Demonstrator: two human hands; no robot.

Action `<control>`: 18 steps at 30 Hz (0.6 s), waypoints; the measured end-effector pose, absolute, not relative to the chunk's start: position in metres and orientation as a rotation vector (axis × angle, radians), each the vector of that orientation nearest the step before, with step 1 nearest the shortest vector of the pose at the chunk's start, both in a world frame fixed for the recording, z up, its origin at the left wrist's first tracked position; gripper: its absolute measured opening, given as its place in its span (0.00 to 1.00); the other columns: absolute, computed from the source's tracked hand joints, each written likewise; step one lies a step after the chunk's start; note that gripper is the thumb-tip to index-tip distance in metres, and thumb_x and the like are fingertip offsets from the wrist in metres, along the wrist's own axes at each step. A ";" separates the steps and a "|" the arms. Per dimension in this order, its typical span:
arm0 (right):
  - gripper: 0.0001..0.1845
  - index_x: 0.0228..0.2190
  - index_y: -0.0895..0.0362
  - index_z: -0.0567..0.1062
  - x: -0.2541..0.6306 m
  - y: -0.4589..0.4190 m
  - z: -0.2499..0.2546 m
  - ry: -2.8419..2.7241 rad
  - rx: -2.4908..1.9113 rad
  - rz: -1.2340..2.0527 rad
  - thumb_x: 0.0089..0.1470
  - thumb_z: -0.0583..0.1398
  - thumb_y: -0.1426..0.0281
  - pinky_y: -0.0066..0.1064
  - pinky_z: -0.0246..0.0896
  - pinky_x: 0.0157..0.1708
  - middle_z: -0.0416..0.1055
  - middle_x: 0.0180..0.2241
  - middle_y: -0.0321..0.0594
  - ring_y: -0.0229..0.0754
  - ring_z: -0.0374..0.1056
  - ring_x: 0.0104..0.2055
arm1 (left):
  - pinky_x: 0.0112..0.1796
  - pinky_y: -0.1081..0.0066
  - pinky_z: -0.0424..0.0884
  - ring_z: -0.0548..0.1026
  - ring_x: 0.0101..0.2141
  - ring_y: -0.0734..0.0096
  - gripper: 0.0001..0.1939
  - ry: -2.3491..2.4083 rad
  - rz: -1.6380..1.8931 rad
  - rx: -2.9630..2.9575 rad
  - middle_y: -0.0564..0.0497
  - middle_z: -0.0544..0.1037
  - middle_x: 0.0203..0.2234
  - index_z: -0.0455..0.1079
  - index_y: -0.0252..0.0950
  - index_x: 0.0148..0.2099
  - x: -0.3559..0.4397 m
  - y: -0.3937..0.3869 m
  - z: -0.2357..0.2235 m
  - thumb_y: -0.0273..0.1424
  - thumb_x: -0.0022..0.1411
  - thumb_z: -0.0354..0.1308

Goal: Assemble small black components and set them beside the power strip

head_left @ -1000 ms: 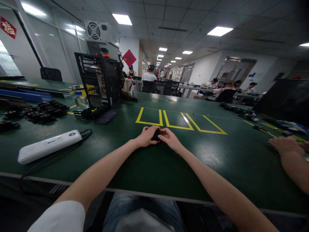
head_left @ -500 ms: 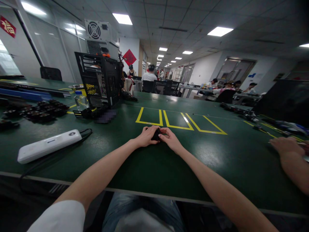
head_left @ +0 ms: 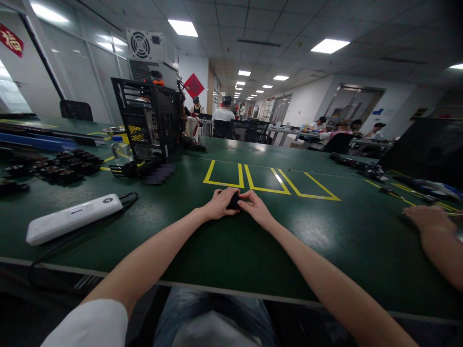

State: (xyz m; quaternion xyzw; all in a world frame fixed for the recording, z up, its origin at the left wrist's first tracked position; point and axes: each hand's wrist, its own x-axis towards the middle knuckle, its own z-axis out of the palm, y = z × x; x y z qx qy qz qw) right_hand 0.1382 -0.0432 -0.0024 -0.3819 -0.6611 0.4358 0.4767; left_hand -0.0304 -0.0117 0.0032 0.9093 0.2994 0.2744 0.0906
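Between my two hands, low over the green table [head_left: 231, 250], is a small black object [head_left: 233, 201]; its kind is too dark and too covered to make out. My left hand [head_left: 221, 203] is closed around its left side, fingers over the top. From the right, my right hand [head_left: 255, 208] grips it with thumb and fingertips. Both forearms reach in from the table's near edge. Just beyond the hands lie yellow tape outlines [head_left: 224, 184] on the tabletop.
A white power strip [head_left: 74, 219] with a black cable lies left. Behind it are a heap of black parts [head_left: 65, 166], a clear bottle [head_left: 122, 153] and an open black computer case [head_left: 148, 120]. At the right edge another person's hand [head_left: 428, 219] works near cables and tools [head_left: 376, 173].
My right fingers have shifted very slightly against the black object. My left hand stays in place. The other person's hand at the right has moved a little.
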 end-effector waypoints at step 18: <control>0.15 0.34 0.54 0.63 0.138 -0.046 -0.001 -1.646 -0.898 1.073 0.41 0.60 0.68 0.36 0.60 0.44 0.63 0.39 0.36 0.38 0.65 0.40 | 0.47 0.60 0.51 0.61 0.47 0.60 0.27 0.889 0.816 2.702 0.47 0.62 0.46 0.49 0.41 0.51 -0.030 -0.011 0.002 0.35 0.49 0.55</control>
